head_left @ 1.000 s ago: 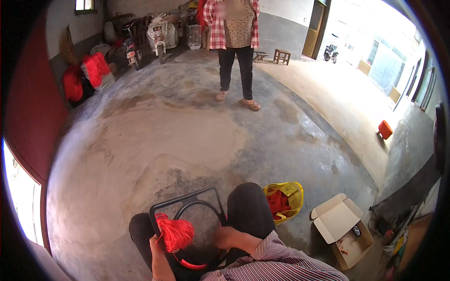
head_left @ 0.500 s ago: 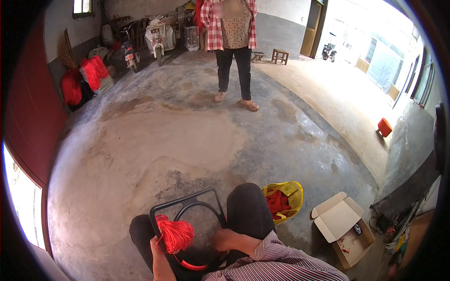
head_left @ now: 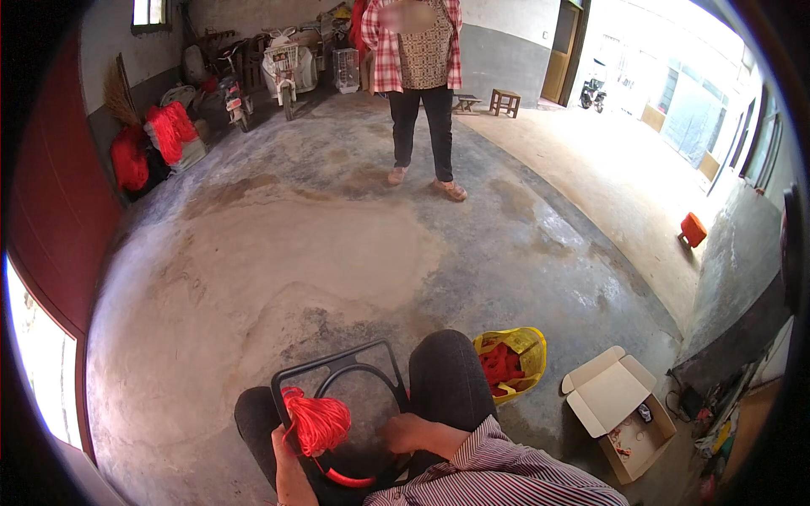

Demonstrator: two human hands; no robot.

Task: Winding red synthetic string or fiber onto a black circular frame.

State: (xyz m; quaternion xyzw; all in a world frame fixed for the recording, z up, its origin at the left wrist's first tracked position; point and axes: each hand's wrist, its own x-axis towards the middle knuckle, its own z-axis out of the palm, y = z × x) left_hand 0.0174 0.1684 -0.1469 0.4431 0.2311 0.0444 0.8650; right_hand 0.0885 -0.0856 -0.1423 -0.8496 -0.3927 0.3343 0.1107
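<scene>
A black square frame (head_left: 342, 360) with a round ring (head_left: 359, 368) inside it rests across my lap. A thick bundle of red cord (head_left: 317, 421) lies against its left side. My left hand (head_left: 283, 443) is closed at the bundle's left edge, next to the frame's side bar; its fingertips are hidden behind the cord. Red cord is wrapped along the lower part of the ring (head_left: 350, 481). My right hand (head_left: 407, 433) is at the ring's right side with its fingers curled; whatever they pinch is too small to make out.
A yellow basket (head_left: 533, 354) holding red material stands right of my knee. Farther right lies an open cardboard box (head_left: 637, 451). A person in a checked shirt (head_left: 388, 51) stands ahead. Red bundles (head_left: 171, 133) and parked two-wheelers (head_left: 283, 72) line the back left; a small stool (head_left: 504, 102) is behind.
</scene>
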